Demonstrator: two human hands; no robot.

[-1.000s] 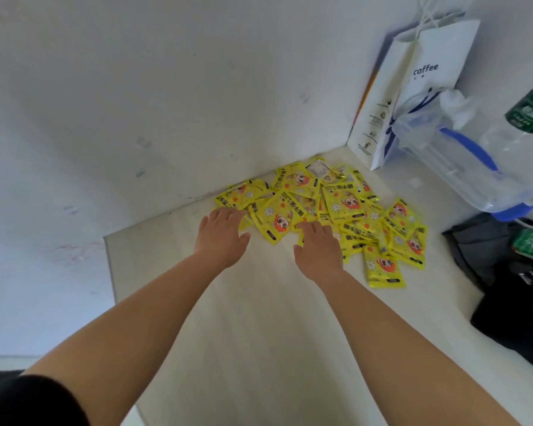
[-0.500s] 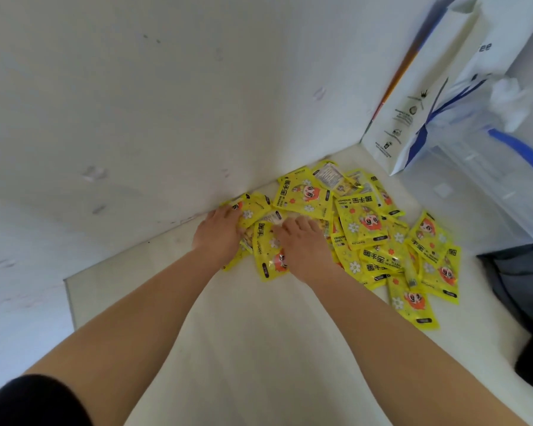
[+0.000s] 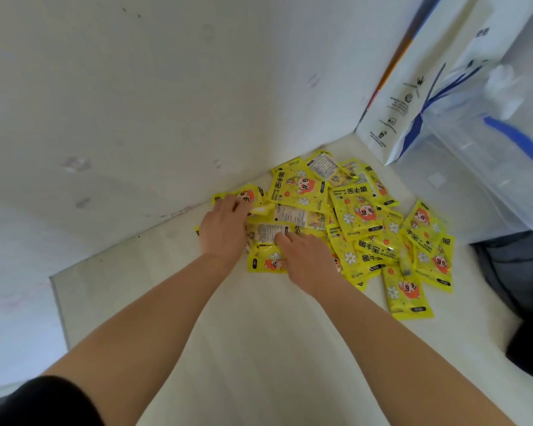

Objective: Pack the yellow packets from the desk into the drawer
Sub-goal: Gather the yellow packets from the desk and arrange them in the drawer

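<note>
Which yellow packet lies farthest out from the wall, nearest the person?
The one packet lower right of the right hand; it juts out alone, the others bunch behind it.

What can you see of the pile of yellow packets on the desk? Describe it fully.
The yellow packets are flat, glossy sachets printed with a red-haired cartoon face, white flowers and black lettering; a few show pale printed backs. They overlap in a loose heap on the pale desk beside the wall. The left hand and right hand rest on its left side.
</note>
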